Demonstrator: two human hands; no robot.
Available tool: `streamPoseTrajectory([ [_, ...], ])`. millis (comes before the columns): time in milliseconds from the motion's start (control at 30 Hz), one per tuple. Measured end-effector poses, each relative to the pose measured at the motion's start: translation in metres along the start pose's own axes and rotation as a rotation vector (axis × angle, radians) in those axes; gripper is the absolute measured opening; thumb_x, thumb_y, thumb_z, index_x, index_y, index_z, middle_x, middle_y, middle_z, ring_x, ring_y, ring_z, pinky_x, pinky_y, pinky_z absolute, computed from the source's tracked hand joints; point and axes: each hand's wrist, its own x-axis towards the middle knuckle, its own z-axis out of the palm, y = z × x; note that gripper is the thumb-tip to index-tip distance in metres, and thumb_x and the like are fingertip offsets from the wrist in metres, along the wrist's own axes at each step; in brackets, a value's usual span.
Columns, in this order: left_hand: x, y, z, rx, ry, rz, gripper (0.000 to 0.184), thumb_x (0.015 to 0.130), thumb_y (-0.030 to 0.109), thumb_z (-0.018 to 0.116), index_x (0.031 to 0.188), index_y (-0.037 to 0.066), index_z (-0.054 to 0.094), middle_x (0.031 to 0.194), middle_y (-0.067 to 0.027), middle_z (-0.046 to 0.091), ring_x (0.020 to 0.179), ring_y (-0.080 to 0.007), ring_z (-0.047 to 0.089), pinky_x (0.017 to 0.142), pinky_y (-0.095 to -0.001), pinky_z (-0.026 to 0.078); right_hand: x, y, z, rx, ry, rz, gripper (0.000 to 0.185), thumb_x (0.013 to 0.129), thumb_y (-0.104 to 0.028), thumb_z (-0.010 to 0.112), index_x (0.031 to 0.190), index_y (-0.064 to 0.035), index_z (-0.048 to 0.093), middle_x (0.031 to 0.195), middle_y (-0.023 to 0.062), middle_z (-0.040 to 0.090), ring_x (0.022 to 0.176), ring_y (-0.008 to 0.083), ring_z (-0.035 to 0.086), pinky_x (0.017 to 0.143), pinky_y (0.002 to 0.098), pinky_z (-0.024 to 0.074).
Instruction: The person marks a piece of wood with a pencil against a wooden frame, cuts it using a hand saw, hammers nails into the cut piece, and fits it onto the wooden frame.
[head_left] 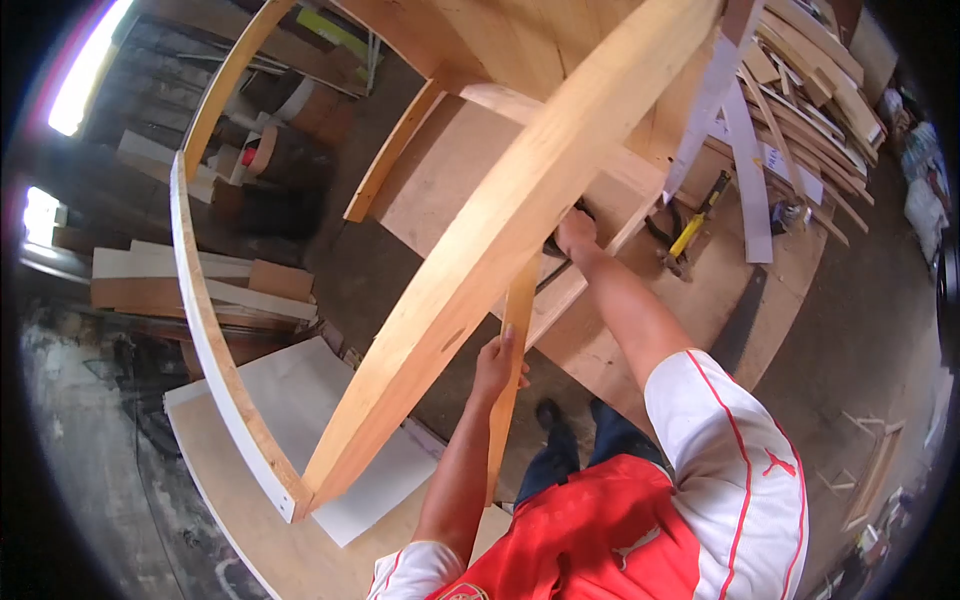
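My left hand [497, 362] is closed round a narrow wooden slat [505, 425], which slants up behind a thick wooden beam [480, 240]. Further up, my right hand [575, 234] is closed on a dark object at the wooden frame; the beam hides part of it, so I cannot make out its kind. The beam belongs to a large wooden frame with a curved, white-edged rail [205, 320] on its left side. To the right of my right hand, a hammer [698, 218] with a yellow and black handle lies on a board.
A handsaw blade [742, 318] lies on the brown board near my right arm. Wood strips [815, 95] are piled at the upper right. Cut boards [210, 285] are stacked on the left, and a pale sheet [300, 400] lies below them.
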Motion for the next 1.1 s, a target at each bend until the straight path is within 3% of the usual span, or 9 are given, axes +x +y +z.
streamPoseTrajectory([
  [233,-0.017,0.019,0.004,0.061,0.002,0.006,0.061,0.104,0.062,0.049,0.106,0.003,0.061,0.070,-0.0107,0.063,0.046,-0.0192,0.062,0.045,-0.0329,0.053,0.000,0.012,0.017,-0.095,0.059,-0.191,0.035,0.101,-0.023,0.049,0.099,-0.0044,0.078,0.108,0.0228,0.074,0.101,0.0403,0.073,0.086,0.0515,0.0595],
  [400,-0.019,0.022,0.004,0.073,-0.007,0.018,0.066,0.104,0.062,0.048,0.106,-0.003,0.061,0.071,-0.0128,0.064,0.046,-0.0206,0.063,0.044,-0.0339,0.053,0.007,0.018,0.009,-0.038,-0.038,0.017,0.038,0.100,-0.026,0.049,0.101,-0.0027,0.079,0.110,0.0233,0.074,0.104,0.0402,0.073,0.089,0.0491,0.0590],
  [433,-0.021,0.024,0.006,0.073,-0.013,0.019,0.068,0.104,0.062,0.048,0.105,-0.005,0.061,0.071,-0.0136,0.064,0.046,-0.0213,0.063,0.043,-0.0342,0.054,0.038,0.065,0.087,0.135,0.221,-0.041,0.032,0.099,-0.024,0.055,0.097,-0.0043,0.080,0.106,0.0227,0.075,0.102,0.0415,0.073,0.089,0.0498,0.0593],
  [533,-0.018,0.019,0.009,0.078,-0.016,0.025,0.061,0.105,0.059,0.047,0.107,0.000,0.062,0.072,-0.0113,0.064,0.047,-0.0209,0.063,0.044,-0.0341,0.053,0.007,0.039,0.031,-0.053,0.172,-0.190,0.022,0.095,-0.019,0.060,0.094,-0.0052,0.078,0.102,0.0219,0.075,0.099,0.0432,0.073,0.088,0.0509,0.0597],
  [700,-0.018,0.020,0.021,0.147,0.007,0.036,0.063,0.105,0.059,0.049,0.106,-0.003,0.064,0.072,-0.0125,0.065,0.051,-0.0216,0.065,0.046,-0.0356,0.054,-0.008,0.043,0.014,0.019,0.228,-0.226,0.013,0.096,-0.017,0.062,0.101,-0.0064,0.069,0.099,0.0210,0.074,0.101,0.0436,0.069,0.087,0.0501,0.0574],
  [800,-0.020,0.015,0.032,0.162,0.054,0.022,0.063,0.105,0.057,0.050,0.108,-0.004,0.065,0.071,-0.0123,0.066,0.053,-0.0213,0.067,0.048,-0.0359,0.055,-0.031,0.019,-0.025,0.448,0.257,-0.185,0.015,0.096,-0.017,0.065,0.104,-0.0056,0.069,0.094,0.0197,0.074,0.095,0.0386,0.072,0.083,0.0453,0.0568],
  [867,-0.021,0.013,0.044,0.176,0.081,0.037,0.061,0.105,0.055,0.050,0.108,-0.004,0.066,0.071,-0.0115,0.066,0.054,-0.0206,0.066,0.049,-0.0355,0.056,-0.027,0.034,-0.020,0.789,0.260,-0.251,0.016,0.098,-0.017,0.065,0.107,-0.0034,0.069,0.088,0.0148,0.073,0.086,0.0269,0.072,0.078,0.0403,0.0559],
  [933,-0.028,0.018,0.051,0.194,0.107,0.070,0.061,0.105,0.054,0.050,0.108,-0.005,0.067,0.072,-0.0113,0.066,0.054,-0.0201,0.066,0.049,-0.0353,0.056,-0.038,0.038,-0.032,1.144,0.162,-0.104,0.019,0.102,-0.017,0.063,0.108,-0.0003,0.069,0.085,0.0098,0.072,0.080,0.0170,0.069,0.073,0.0344,0.0570],
  [1100,-0.023,0.008,0.062,0.236,0.035,0.084,0.057,0.104,0.052,0.055,0.118,-0.002,0.065,0.082,-0.0083,0.064,0.059,-0.0180,0.063,0.048,-0.0357,0.055,-0.092,0.077,-0.087,1.446,0.020,0.164,0.017,0.107,-0.018,0.059,0.110,-0.0029,0.064,0.078,0.0036,0.064,0.065,0.0139,0.064,0.059,0.0298,0.0555],
])
